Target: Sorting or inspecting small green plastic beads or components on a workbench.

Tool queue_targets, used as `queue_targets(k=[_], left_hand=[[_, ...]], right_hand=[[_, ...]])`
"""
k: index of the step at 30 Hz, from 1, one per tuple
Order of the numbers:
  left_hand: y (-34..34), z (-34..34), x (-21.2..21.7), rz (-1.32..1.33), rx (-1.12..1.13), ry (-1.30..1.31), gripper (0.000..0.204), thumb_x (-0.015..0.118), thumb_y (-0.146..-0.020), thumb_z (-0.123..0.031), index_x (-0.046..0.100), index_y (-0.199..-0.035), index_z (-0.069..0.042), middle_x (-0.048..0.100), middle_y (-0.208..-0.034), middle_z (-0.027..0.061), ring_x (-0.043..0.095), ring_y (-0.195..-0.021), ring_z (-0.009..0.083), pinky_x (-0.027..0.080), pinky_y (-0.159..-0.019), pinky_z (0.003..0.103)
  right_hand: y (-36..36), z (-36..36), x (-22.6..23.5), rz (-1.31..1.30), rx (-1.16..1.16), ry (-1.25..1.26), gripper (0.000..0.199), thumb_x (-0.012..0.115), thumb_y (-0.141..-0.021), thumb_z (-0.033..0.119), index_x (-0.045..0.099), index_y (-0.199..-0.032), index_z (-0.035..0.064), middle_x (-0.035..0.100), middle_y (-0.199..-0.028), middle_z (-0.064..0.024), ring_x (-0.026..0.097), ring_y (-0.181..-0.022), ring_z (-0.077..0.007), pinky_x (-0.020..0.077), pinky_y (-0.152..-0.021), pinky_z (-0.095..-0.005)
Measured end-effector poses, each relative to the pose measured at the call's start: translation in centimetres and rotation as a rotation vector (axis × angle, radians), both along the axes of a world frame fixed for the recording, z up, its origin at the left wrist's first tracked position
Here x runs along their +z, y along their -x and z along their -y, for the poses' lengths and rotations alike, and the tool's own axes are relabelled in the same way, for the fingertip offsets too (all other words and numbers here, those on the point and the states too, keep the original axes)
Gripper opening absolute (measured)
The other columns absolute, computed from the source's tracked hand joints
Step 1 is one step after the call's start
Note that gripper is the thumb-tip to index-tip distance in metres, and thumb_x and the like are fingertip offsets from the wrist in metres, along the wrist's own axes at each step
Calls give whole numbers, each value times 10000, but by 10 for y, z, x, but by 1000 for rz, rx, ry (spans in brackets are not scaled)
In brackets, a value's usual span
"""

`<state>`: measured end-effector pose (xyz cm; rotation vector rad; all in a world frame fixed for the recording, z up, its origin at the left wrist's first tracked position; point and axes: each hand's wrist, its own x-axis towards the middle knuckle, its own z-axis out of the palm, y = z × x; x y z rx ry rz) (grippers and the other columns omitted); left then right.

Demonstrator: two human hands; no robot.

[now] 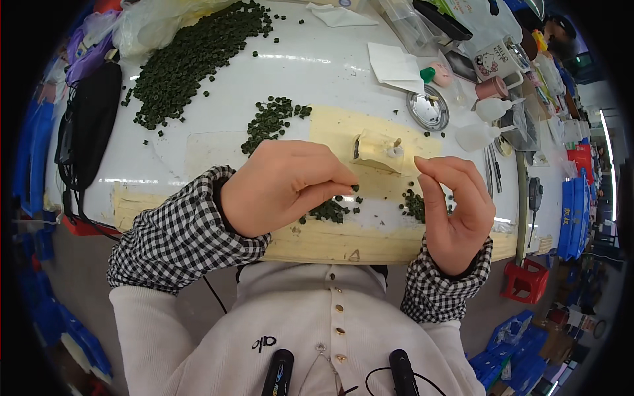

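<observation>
My left hand is closed in a pinch, with a small dark green piece at its fingertips. Below those fingers lies a little pile of the same green pieces. My right hand has thumb and forefinger brought together; whatever they may hold is too small to make out. Beside it is another small green pile, partly hidden by the hand. Between and beyond both hands stands a yellow-taped block with a short peg and whitish material around the peg.
A big heap of green pieces covers the far left, a smaller cluster nearer. To the right are a round metal dish, white squeeze bottles, tweezers, and a mug. A black pouch lies left.
</observation>
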<state>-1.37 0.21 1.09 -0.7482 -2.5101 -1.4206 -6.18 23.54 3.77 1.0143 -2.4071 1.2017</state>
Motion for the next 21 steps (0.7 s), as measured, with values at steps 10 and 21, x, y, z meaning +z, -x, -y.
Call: queue_targets(k=[10,21], left_hand=[[2,-1,-14,-36,-121,210,176,717,-759,-16,675,-929,-32,561,-789,67,537,-764,258,459,-669,349],[18,38,4,129,240,177,85,716,-786,-27,666,-848,5,593,-733,41,485,-647,125,407,-593,257]], right_hand=[[-6,-31,-23,73,7,-418,99,724,-724,19,648,-787,13,594,-752,-83,537,-728,-268,456,-647,-352],[-14,-25,-26,208,-59,-208,110,691,-776,-31,616,-853,-9,604,-764,-108,592,-673,-248,482,-608,-316]])
